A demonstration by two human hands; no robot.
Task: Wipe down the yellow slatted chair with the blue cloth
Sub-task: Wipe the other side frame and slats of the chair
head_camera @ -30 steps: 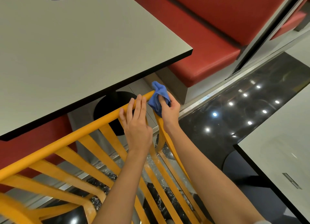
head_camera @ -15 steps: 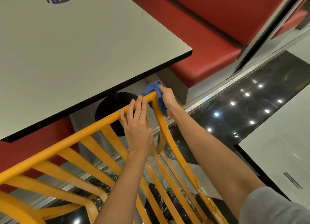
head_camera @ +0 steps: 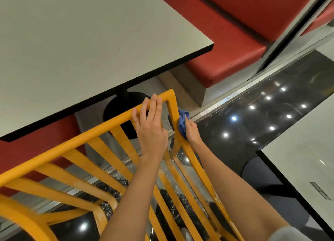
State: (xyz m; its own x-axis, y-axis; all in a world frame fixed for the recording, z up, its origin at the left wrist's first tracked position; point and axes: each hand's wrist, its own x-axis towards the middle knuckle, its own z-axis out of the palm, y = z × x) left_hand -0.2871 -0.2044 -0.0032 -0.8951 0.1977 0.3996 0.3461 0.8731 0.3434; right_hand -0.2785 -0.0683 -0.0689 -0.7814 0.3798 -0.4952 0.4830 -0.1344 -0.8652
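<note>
Pressing a bunched blue cloth [head_camera: 182, 122] against the yellow slatted chair's [head_camera: 101, 137] side post just below its top corner, the right hand [head_camera: 192, 131] grips it; the left hand [head_camera: 151, 127] rests open-fingered on the top rail, beneath the grey table's [head_camera: 90, 42] black edge.

My right hand [head_camera: 192, 131] is hiding part of the cloth [head_camera: 182, 122]; the chair [head_camera: 75, 145] is blurring and running off the lower-left edge.

Chair [head_camera: 101, 132] yellow, slats scuffed pale; my cloth [head_camera: 182, 122] blue; table [head_camera: 90, 42] grey, black-edged; bench [head_camera: 226, 47] red; floor [head_camera: 262, 114] glossy black, speckled white
</note>
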